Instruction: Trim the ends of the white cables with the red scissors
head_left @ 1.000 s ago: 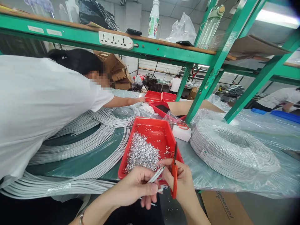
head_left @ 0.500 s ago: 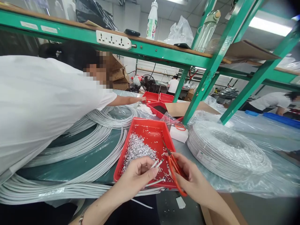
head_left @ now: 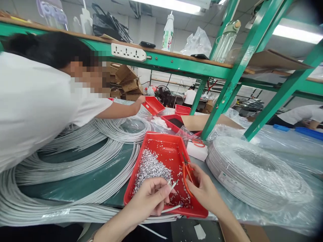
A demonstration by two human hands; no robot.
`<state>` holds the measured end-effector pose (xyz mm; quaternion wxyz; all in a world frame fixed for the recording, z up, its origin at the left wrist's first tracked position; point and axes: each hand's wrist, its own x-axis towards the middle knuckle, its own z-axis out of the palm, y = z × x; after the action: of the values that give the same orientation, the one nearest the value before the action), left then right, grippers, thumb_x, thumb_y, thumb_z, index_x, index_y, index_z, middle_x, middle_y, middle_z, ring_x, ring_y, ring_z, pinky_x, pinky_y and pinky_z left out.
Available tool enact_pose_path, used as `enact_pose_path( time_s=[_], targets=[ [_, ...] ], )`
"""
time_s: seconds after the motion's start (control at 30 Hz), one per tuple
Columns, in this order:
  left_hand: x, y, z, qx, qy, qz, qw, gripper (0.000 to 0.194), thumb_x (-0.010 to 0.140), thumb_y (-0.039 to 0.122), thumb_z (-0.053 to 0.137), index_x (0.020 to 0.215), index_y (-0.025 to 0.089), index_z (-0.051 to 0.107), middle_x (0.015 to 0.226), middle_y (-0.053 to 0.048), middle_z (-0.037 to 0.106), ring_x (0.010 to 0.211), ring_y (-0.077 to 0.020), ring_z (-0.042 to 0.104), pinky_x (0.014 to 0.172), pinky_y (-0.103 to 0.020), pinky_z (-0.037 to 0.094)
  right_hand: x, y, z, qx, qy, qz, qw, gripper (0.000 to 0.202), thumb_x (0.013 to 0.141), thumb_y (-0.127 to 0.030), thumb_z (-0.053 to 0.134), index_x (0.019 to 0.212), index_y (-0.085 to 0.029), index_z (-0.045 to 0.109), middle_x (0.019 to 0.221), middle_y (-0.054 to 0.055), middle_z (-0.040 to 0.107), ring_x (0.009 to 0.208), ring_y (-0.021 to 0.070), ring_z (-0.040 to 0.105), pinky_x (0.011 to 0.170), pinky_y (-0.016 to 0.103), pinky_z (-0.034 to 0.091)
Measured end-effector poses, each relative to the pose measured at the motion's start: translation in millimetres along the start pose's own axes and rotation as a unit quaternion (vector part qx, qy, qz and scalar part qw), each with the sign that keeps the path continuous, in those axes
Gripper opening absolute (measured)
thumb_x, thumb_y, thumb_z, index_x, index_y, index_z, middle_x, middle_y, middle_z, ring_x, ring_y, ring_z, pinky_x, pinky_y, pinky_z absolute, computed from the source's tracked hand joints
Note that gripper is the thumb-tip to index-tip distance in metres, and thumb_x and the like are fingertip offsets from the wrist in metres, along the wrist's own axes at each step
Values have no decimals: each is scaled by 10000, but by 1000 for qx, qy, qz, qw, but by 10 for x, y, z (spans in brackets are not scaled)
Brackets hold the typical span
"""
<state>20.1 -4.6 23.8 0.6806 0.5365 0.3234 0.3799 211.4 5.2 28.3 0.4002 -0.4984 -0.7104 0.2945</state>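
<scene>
hands (head_left: pixel 154 196) hold cables (head_left: pixel 174 185) and orange scissors (head_left: pixel 185 174) over a red tray (head_left: pixel 169 146).

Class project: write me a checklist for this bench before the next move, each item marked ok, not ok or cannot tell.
1. Left hand holding pale cable ends: ok.
2. Right hand holding orange-handled scissors: ok.
3. Blades apart from the left hand: ok.
4. Blades fully closed: cannot tell.
5. Co-worker's hand apart from the scissors: ok.
6. Nothing loose outside the red tray: not ok; a white piece lies beyond it.
</scene>
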Motion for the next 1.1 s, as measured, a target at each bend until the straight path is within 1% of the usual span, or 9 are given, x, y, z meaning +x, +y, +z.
enact_pose_path(
  time_s=[0.07,0.17,0.33,0.47,0.67,0.83,0.97,1.03,1.1],
  targets=[
    [-3,27,-15,15,7,10,1000,347,736,479,578,680,142,517,516,49,475,362,-39,344,369,-178,214,-169,-80,-48,99,-40,28,994,389,810,-336,495,1137,-142,417,1127,153,568,1058,265,523,905,408,419],
    [-20,72,-14,35,30,45,998,287,737,429,597,714,146,553,464,86,371,400,-50,279,399,-184,204,-453,-155,-82,175,-57,82,979,458,792,-370,554,1188,-190,410,1231,143,502,1147,267,453,955,411,380],
    [-64,110,34,77,49,79,993,176,756,333,593,804,164,608,575,60,415,502,-74,306,471,-200,249,-756,-200,-65,153,-57,143,976,543,742,-363,628,1222,-202,433,1240,145,488,1146,265,452,963,397,375],
    [-79,123,57,89,43,86,991,144,773,306,574,799,167,606,612,45,454,557,-86,352,529,-207,288,-769,-237,-101,112,-64,127,984,560,746,-378,619,1239,-184,439,1220,155,509,1130,280,465,934,402,406],
    [-87,130,51,108,44,90,989,153,782,313,561,794,163,590,635,36,448,609,-103,380,575,-218,317,-665,-353,-182,14,-152,72,986,458,820,-326,501,1249,-172,448,1098,140,588,966,264,575,857,399,469],
    [-84,128,63,132,54,90,986,167,747,326,603,751,160,589,625,35,459,591,-101,390,558,-216,323,-691,-389,-210,-85,-122,78,986,453,851,-408,450,1265,-224,451,1089,140,600,1007,296,556,831,439,477],
    [-78,143,90,124,81,85,985,212,684,334,669,653,154,561,565,48,453,525,-86,404,512,-203,332,-694,-441,-245,-142,-108,26,984,408,841,-345,464,1236,-244,492,988,121,653,861,279,623,709,381,537],
    [-81,151,83,101,67,63,991,226,698,359,653,662,155,562,541,48,466,484,-82,425,483,-199,348,-685,-466,-266,-155,-111,7,982,399,833,-308,474,1223,-234,508,971,118,662,825,272,635,676,358,547],
    [-88,157,61,60,27,32,997,264,702,403,642,692,153,558,535,38,508,439,-83,465,452,-199,359,-678,-479,-283,-166,-116,-10,979,406,826,-291,484,1224,-216,510,972,125,664,823,273,639,669,351,552]
  ],
)
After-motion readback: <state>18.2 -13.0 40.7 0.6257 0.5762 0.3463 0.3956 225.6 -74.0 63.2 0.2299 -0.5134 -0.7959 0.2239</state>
